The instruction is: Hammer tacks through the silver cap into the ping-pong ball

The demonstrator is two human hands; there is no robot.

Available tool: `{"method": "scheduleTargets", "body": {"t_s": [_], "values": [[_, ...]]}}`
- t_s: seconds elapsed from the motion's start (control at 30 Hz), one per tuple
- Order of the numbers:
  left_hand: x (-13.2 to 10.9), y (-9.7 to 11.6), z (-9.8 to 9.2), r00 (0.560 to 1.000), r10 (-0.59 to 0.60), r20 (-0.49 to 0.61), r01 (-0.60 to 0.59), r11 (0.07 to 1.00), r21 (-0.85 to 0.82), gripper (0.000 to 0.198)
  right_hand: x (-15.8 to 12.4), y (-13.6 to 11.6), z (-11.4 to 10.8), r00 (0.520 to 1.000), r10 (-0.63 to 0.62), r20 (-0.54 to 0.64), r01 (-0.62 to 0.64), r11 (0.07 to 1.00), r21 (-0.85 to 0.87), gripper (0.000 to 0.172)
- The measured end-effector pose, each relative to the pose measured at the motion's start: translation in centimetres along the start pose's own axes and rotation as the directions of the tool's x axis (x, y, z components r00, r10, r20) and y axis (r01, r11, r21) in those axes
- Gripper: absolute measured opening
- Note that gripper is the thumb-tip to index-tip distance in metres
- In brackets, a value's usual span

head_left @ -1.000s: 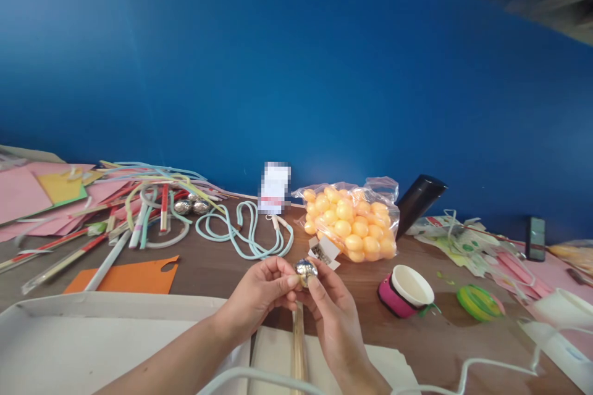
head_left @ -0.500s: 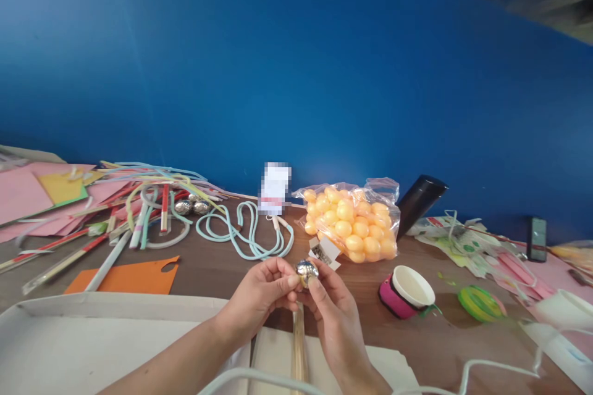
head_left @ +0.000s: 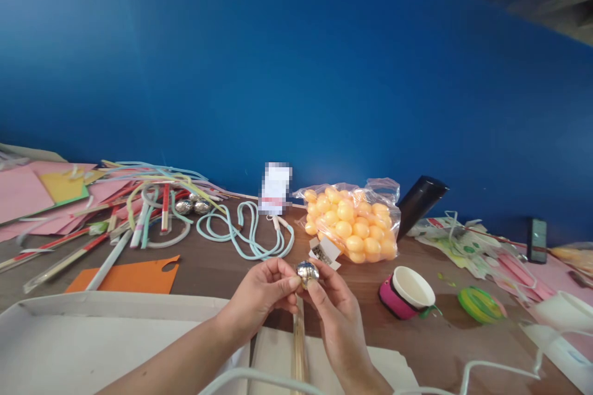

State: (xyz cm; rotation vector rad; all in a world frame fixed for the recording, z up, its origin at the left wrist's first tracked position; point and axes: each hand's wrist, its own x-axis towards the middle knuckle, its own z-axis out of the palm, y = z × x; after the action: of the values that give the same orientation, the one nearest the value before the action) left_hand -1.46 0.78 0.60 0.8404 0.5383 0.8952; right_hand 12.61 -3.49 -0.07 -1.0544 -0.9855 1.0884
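Observation:
Held between both hands at the middle of the table is a small shiny silver ball (head_left: 307, 271). My left hand (head_left: 264, 289) pinches it from the left with thumb and fingers. On the other side, my right hand (head_left: 337, 311) has its thumb on the ball's lower right, with the fingers curled behind it. A bundle of thin wooden sticks (head_left: 299, 352) lies just below the hands on pale card (head_left: 356, 364). Past my right fingers sits an opened small white box (head_left: 328, 249) with tiny dark bits in it.
A clear bag of orange balls (head_left: 354, 225), a black cylinder (head_left: 421, 200) and a cup with a pink band (head_left: 402, 296) stand to the right. Leftward are a light blue cord (head_left: 248, 247), more silver balls (head_left: 192, 205), orange card (head_left: 143, 278) and a white tray (head_left: 115, 302).

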Motion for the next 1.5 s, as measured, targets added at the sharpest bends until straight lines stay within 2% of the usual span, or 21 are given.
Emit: {"method": "scheduleTargets", "body": {"t_s": [0.37, 0.6, 0.83, 1.0, 1.2, 1.37, 1.5], "values": [[0.16, -0.33, -0.24, 0.999, -0.007, -0.047, 0.010, 0.997, 0.071, 0.023, -0.15, -0.28, 0.03, 1.000, 0.006, 0.017, -0.006, 1.000, -0.030, 0.031], [0.36, -0.18, -0.44, 1.000, 0.001, -0.022, 0.002, 0.993, 0.118, 0.025, -0.14, 0.35, 0.44, 0.995, 0.080, 0.068, -0.091, 0.978, 0.190, 0.023], [0.27, 0.27, -0.36, 0.999, 0.001, -0.036, 0.000, 1.000, 0.023, 0.026, -0.30, 0.29, 0.91, 0.993, 0.099, 0.065, -0.113, 0.956, 0.271, 0.026], [0.38, 0.09, -0.26, 0.990, 0.069, -0.124, -0.051, 0.989, 0.140, 0.030, -0.31, 0.32, 0.74, 0.991, 0.123, 0.052, -0.133, 0.956, 0.263, 0.028], [0.50, -0.42, -0.30, 0.996, 0.023, -0.088, 0.004, 0.956, 0.294, 0.038, -0.15, 0.21, 0.53, 0.985, 0.161, 0.064, -0.172, 0.962, 0.212, 0.033], [0.43, -0.22, -0.31, 0.997, 0.016, -0.081, 0.009, 0.955, 0.296, 0.039, 0.02, 0.14, 0.58, 0.982, 0.166, 0.090, -0.181, 0.962, 0.204, 0.036], [0.35, -0.18, -0.15, 0.998, 0.033, -0.054, -0.013, 0.944, 0.329, 0.041, 0.16, 0.42, 0.57, 0.983, 0.174, 0.059, -0.181, 0.972, 0.152, 0.039]]}}
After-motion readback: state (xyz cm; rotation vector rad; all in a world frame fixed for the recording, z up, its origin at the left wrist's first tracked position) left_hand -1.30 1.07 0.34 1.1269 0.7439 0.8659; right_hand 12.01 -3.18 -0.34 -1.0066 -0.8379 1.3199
